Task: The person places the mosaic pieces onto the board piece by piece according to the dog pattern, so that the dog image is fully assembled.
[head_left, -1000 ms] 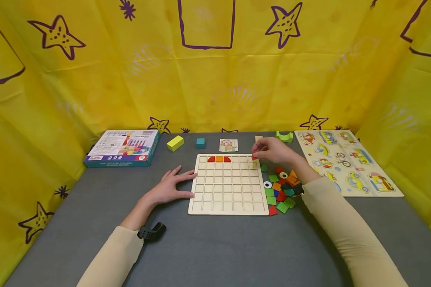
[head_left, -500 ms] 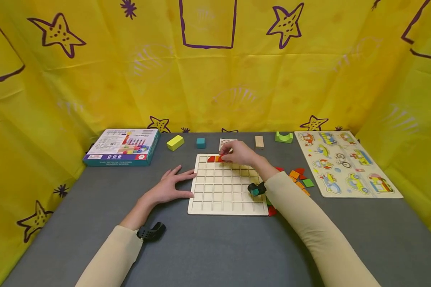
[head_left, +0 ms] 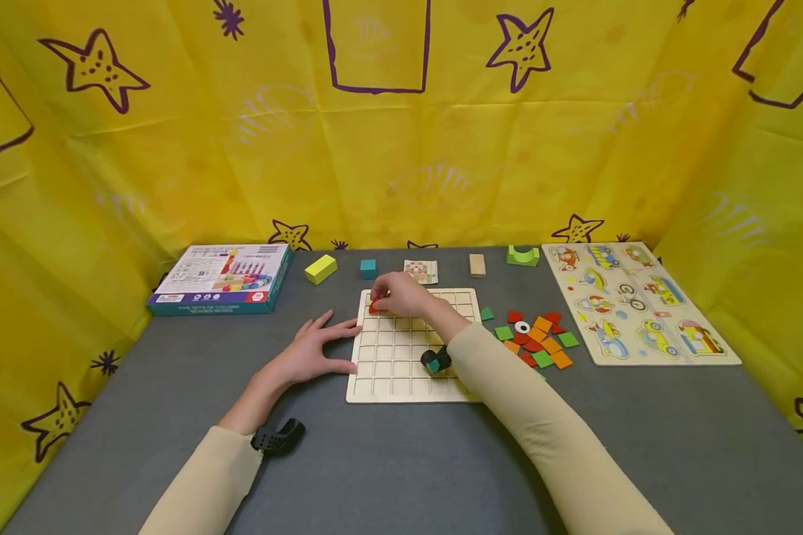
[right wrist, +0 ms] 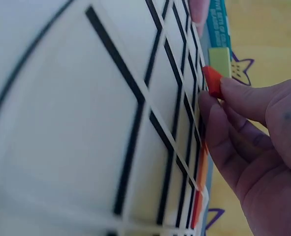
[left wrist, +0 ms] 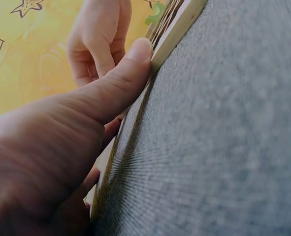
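Now right fingers (right wrist: 218, 130) pinch a red tile (right wrist: 213, 81); the board (head_left: 384, 369) holds others (right wrist: 197, 206).

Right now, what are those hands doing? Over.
Right hand pinching red piece at far left corner of grid board. Left hand touching board's left edge. Right sleeve partly hiding board.

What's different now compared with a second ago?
The right hand has swept left across the pale square wooden grid board, from near its far right corner to near its far left corner, carrying a small flat red piece in its grip. Unchanged: the left hand touches the board's left edge.
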A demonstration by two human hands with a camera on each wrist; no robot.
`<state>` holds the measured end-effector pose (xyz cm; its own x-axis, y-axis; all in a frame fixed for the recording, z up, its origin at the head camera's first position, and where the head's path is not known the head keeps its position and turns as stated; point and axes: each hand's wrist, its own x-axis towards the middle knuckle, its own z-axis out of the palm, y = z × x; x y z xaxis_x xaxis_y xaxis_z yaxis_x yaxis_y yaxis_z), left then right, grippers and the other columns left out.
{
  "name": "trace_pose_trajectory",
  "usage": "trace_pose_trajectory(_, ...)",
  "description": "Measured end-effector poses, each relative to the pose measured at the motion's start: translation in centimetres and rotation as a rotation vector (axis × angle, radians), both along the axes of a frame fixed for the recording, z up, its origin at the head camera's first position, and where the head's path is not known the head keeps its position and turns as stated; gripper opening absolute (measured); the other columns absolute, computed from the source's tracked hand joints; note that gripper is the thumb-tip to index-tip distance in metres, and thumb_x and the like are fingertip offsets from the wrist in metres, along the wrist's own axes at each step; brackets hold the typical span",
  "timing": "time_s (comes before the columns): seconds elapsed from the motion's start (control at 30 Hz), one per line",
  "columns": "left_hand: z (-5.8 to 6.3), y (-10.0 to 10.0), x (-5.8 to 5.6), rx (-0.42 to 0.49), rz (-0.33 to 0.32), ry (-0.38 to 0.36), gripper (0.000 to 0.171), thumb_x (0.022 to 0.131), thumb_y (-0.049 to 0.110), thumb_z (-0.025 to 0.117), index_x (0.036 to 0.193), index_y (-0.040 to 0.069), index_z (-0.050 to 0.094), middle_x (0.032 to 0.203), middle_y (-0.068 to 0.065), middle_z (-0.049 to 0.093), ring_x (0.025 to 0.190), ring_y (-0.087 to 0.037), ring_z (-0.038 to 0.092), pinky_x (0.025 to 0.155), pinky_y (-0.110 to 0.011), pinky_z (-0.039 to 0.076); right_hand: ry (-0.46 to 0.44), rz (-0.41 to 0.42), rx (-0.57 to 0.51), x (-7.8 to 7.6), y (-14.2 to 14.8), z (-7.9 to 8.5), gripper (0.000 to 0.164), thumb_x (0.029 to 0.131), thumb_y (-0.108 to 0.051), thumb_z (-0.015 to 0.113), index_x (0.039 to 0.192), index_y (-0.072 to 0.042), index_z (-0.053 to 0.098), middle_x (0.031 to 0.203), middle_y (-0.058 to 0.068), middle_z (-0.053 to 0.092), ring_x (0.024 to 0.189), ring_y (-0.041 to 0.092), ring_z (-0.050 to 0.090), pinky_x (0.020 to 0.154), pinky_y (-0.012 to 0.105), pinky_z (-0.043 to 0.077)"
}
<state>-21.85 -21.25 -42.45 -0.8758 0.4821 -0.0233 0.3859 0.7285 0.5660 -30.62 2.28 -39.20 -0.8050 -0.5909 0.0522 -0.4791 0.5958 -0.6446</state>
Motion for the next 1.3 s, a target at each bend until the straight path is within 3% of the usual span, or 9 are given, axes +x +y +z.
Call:
trace_pose_trajectory(0.37,0.1,-0.4,0.4,0.005,0.054,-0.033,0.081,0.078,0.051,0.084,0.148,0.022,0.056,0.158,-0.006,0.041,0.151,-0.045,0.008,0.112,-0.072,0.003,0.049,0.028,0.123,0.4,-1.5,-0.6,0.012,0.099,-0.019,0.069,0.103,-0.008,0.071,0.09,0.002,0.066,0.083,0.017,0.058,0.077,0.028,0.048)
trace_pose_trajectory(0.73,0.3,-0.4,0.0,-0.001,0.042,-0.043,0.081,0.079,0.053,0.082,0.149,0.023,0.054,0.159,-0.008,0.038,0.15,-0.046,0.007,0.111,-0.074,0.004,0.082,0.075,0.181,0.1,-1.2,-0.2,0.019,0.097,-0.014,0.07,0.113,-0.007,0.076,0.101,0.004,0.064,0.095,0.017,0.056,0.085,0.028,0.049)
trace_pose_trajectory(1.07,0.3,-0.2,-0.1,-0.007,0.049,-0.064,0.081,0.08,0.054,0.082,0.15,0.024,0.053,0.161,-0.011,0.034,0.15,-0.047,0.006,0.108,-0.077,0.006,0.03,0.095,0.147,0.1,-0.1,0.1,0.025,0.097,-0.012,0.071,0.121,-0.007,0.073,0.105,0.005,0.065,0.094,0.019,0.057,0.085,0.029,0.048)
trace_pose_trajectory(1.3,0.3,-0.1,-0.1,-0.011,0.045,-0.063,0.081,0.08,0.055,0.081,0.15,0.025,0.053,0.161,-0.009,0.034,0.15,-0.048,0.006,0.108,-0.078,0.006,0.008,0.075,0.069,0.3,3.0,1.5,0.024,0.097,-0.011,0.07,0.12,-0.004,0.072,0.103,0.005,0.069,0.096,0.021,0.061,0.087,0.033,0.05)
